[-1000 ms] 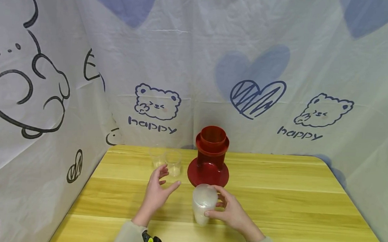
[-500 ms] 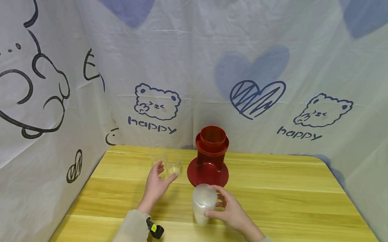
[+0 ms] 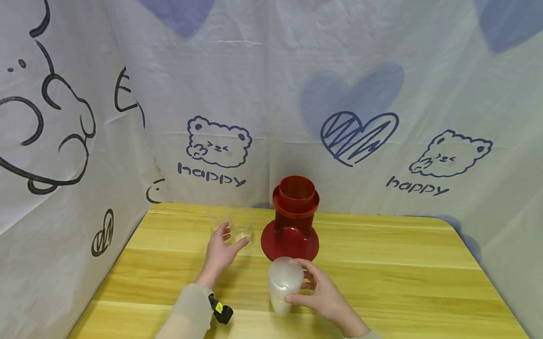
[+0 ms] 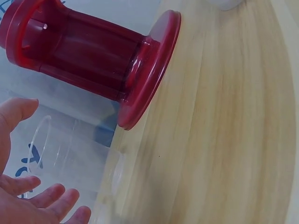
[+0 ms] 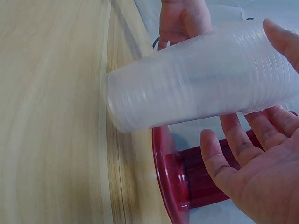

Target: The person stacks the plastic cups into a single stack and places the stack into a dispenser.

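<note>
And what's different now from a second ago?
The left hand has reached farther forward, now close by a clear plastic cup, no grip visible. The right hand still holds the stack of translucent plastic cups; the red stand stayed put.

Here on the yellow wooden table (image 3: 407, 299), my right hand (image 3: 322, 297) is at the right side of the tall stack of translucent round plastic cups (image 3: 284, 285), near the front, between both my hands. Right behind it comes the glossy red cylindrical holder with its round base (image 3: 292, 227). Left of that, near the far edge: a clear round plastic cup (image 3: 240, 219), between the thumb and fingers of my left hand (image 3: 221, 254), contact hard to tell. Just left, a second clear round plastic cup (image 3: 215, 215); behind everything, the white printed cloth (image 3: 277, 62).
</note>
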Demonstrator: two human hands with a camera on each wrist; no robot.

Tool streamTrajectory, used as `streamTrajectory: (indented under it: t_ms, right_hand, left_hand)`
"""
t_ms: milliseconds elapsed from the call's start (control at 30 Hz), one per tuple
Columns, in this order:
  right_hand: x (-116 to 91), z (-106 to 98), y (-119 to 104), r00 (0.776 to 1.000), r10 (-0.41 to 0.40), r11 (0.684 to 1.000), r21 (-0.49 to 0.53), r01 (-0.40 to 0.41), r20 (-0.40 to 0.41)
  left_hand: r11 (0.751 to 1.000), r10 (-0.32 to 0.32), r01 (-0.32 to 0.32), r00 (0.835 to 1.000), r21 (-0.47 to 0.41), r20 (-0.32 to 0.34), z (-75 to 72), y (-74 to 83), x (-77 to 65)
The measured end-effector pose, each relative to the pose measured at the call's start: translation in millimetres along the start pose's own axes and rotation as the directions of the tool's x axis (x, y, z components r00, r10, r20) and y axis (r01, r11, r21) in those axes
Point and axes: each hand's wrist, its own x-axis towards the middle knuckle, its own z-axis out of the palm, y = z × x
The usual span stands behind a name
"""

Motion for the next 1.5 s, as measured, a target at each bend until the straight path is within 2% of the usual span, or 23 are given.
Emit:
streamTrajectory:
  t_ms: [400,633,1067,1500]
  right_hand:
    - [1,0,-1,1.000,0.028,1.000,0.010,-0.028,-0.006]
    - [1,0,-1,1.000,0.017,1.000,0.016,-0.017,-0.001]
    - [2,0,1,1.000,0.011,1.000,0.015,-0.011,-0.002]
    - [1,0,0,1.000,0.006,1.000,0.013,-0.006,0.000]
  left_hand:
    - [0.999,-0.036,0.036,0.999,-0.029,0.012,8.6,-1.1,10.2]
    - [0.997,-0.047,0.048,0.999,-0.057,0.020,12.1,-1.8,12.9]
    - [0.998,-0.053,0.054,0.998,-0.014,0.020,19.6,-3.3,24.6]
    - [0.999,-0.043,0.042,0.998,0.030,0.041,26.5,-1.0,25.3]
